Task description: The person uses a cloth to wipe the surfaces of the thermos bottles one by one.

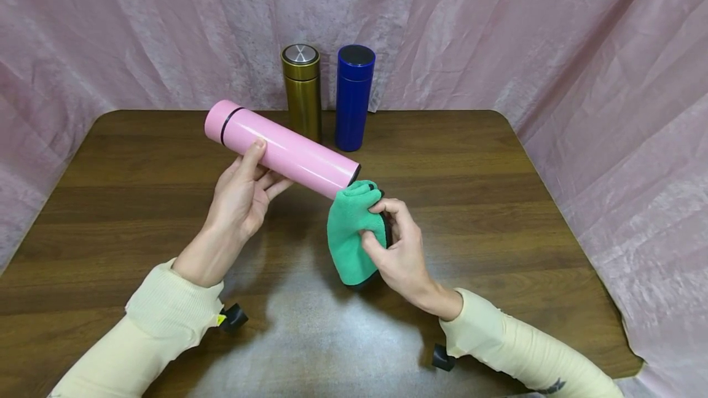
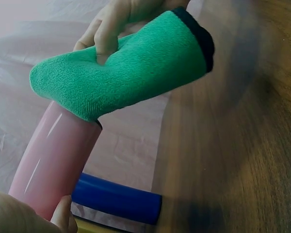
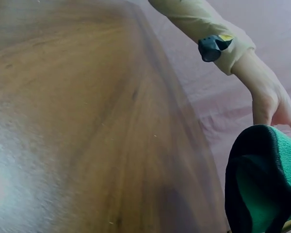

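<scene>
A pink flask [image 1: 293, 146] with a black ring below its lid is held tilted above the table by my left hand [image 1: 240, 195], thumb on top and fingers beneath. Its lid end points up to the left, its base down to the right. My right hand [image 1: 401, 250] pinches a green cloth [image 1: 354, 232] with dark edging between thumb and fingers. The cloth lies against the base end of the flask and partly hides it. In the left wrist view the green cloth [image 2: 121, 73] covers the flask's end.
A gold flask [image 1: 303, 97] with a silver-topped lid and a blue flask [image 1: 354, 100] stand upright at the back of the wooden table [image 1: 470, 171]. Pink curtains [image 1: 442, 29] hang behind and beside it. Each sleeve carries a small black wrist camera [image 1: 233, 318].
</scene>
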{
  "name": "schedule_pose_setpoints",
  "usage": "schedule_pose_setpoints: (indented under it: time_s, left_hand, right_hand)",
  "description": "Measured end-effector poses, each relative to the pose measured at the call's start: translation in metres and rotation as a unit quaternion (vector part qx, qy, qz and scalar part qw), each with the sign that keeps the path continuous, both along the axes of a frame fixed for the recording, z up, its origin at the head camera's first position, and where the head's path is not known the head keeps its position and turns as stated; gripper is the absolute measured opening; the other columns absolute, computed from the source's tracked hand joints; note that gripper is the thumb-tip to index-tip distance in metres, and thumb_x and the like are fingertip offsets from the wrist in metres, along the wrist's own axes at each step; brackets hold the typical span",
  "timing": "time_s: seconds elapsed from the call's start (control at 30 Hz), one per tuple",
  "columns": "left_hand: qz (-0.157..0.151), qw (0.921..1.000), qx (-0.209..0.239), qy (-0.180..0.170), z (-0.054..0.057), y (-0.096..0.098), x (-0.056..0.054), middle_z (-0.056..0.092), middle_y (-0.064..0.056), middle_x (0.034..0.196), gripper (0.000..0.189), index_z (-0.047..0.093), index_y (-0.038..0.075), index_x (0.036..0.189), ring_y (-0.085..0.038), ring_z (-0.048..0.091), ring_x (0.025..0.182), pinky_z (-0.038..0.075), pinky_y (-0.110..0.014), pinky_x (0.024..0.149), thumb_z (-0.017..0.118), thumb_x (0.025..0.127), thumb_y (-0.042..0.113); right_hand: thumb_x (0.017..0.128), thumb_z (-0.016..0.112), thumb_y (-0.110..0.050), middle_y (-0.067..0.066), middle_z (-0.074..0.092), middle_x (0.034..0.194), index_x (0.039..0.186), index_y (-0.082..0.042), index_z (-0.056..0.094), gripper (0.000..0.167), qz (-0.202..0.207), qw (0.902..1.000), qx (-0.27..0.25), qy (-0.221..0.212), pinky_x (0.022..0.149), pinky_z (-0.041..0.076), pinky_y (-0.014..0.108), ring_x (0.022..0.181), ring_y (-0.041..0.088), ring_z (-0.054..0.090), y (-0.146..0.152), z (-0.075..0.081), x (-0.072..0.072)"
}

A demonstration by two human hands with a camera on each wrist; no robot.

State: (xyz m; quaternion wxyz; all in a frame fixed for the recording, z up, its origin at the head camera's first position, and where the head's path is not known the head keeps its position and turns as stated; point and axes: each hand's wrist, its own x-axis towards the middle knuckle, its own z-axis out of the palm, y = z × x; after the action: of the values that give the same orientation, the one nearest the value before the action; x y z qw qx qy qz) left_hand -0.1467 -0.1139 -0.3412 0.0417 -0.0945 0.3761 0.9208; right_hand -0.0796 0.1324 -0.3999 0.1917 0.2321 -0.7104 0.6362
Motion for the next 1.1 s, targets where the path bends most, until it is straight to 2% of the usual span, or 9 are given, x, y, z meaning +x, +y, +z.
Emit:
schedule_pose_setpoints:
  time_s: [0.37,0.73,1.1]
  left_hand:
    - [-0.011,0.9996,-0.027,0.005,-0.002,-0.002,0.002,0.07,-0.006,0.11,0.035,0.052,0.009,0.13,-0.022,0.07,0.101,0.06,-0.038,0.091,0.069,0.102,0.023]
    - [-0.022,0.9987,-0.045,0.011,-0.003,-0.002,0.005,0.07,-0.005,0.107,0.031,0.053,0.009,0.127,-0.02,0.071,0.098,0.06,-0.038,0.091,0.067,0.103,0.024]
    - [-0.018,0.9988,-0.043,0.014,-0.003,0.0,0.007,0.068,-0.006,0.112,0.033,0.053,0.008,0.129,-0.021,0.07,0.101,0.06,-0.038,0.091,0.067,0.103,0.024]
  right_hand:
    - [0.081,0.061,0.018,0.016,0.063,0.108,0.115,0.006,0.056,0.036,-0.045,0.9987,-0.012,-0.022,0.081,0.054,0.025,0.088,0.022,0.062,0.004,0.01,-0.008]
    - [0.082,0.057,0.02,0.015,0.06,0.11,0.115,0.008,0.054,0.035,-0.065,0.9974,-0.02,-0.024,0.087,0.052,0.026,0.097,0.023,0.06,0.007,0.012,-0.017]
    - [0.083,0.059,0.019,0.013,0.06,0.108,0.115,0.008,0.054,0.033,-0.085,0.9948,-0.018,-0.053,0.09,0.051,0.025,0.099,0.021,0.06,0.006,0.009,-0.026]
